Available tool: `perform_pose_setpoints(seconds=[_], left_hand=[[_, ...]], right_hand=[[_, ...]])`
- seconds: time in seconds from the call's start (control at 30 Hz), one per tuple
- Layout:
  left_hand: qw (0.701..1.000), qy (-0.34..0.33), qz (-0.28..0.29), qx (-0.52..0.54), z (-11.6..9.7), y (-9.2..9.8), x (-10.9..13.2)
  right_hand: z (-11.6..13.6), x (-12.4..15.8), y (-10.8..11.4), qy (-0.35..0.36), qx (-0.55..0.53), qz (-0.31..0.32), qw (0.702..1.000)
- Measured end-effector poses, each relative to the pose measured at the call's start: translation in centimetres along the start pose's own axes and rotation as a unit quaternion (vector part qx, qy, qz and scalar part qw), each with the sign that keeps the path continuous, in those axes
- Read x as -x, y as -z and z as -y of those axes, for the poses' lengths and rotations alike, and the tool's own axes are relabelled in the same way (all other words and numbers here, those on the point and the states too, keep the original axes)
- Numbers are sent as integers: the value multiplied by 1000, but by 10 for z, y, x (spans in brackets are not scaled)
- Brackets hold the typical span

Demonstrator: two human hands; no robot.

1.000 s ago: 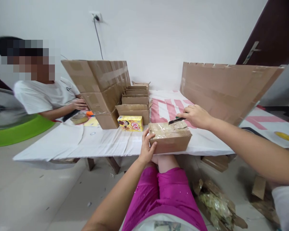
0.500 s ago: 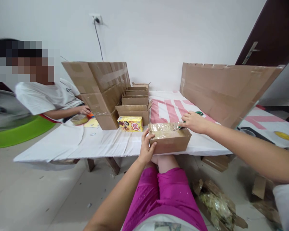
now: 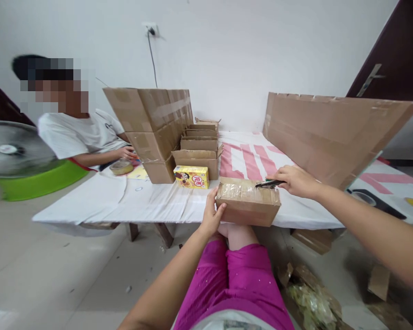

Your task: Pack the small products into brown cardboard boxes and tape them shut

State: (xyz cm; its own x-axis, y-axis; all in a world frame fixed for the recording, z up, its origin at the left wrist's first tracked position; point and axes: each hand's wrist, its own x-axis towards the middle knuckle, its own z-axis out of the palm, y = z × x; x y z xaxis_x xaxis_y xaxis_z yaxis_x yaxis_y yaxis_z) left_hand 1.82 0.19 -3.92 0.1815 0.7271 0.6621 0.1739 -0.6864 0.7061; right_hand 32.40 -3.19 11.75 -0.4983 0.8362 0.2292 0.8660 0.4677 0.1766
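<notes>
A small cardboard box (image 3: 249, 211) rests at the table's front edge, its top covered with shiny clear tape. My left hand (image 3: 213, 213) grips the box's left end, thumb on the near face. My right hand (image 3: 294, 180) is closed around a pair of scissors (image 3: 269, 184) with dark blades and a bit of green. Their tips point left, over the taped top near its far right side; whether they touch the tape I cannot tell. Just beyond the box's left end stands a yellow printed carton (image 3: 192, 177).
Stacked sealed boxes (image 3: 158, 123) stand at left, beside a row of open boxes (image 3: 199, 158). A big cardboard panel (image 3: 330, 133) rises at right. Across the table, a person (image 3: 86, 137) sits near a tape roll (image 3: 121, 167). Cardboard scraps (image 3: 309, 293) lie on the floor.
My right hand has drawn back a little to the right with the scissors, whose blades now show above the box. The raised flap at the back now lies lower. The view has shifted left.
</notes>
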Motion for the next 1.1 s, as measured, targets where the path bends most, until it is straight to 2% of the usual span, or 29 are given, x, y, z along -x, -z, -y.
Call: perform_pose_setpoints(seconds=[0.17,0.37,0.47,0.6,0.73,0.87,1.1], left_hand=[[999,-23,19,-21,-5,12,-15],[999,-24,37,0,-7,15,-20],[999,-23,30,13,-5,12,-17],[999,-30,42,10,-4,13,-17],[997,-48,61,-6,-6,17,-19],[996,-55,61,-17,-5,17,-19],[996,-50,67,-23,-4,17,-19]], right_hand=[[7,7,-5,-2,52,-30,998],[13,-5,11,-18,110,-83,990],[27,-23,12,-9,104,-51,993],[49,-48,11,42,119,8,992],[53,-56,19,79,147,46,985],[50,-53,25,94,178,41,979],[56,-46,14,108,195,16,975]])
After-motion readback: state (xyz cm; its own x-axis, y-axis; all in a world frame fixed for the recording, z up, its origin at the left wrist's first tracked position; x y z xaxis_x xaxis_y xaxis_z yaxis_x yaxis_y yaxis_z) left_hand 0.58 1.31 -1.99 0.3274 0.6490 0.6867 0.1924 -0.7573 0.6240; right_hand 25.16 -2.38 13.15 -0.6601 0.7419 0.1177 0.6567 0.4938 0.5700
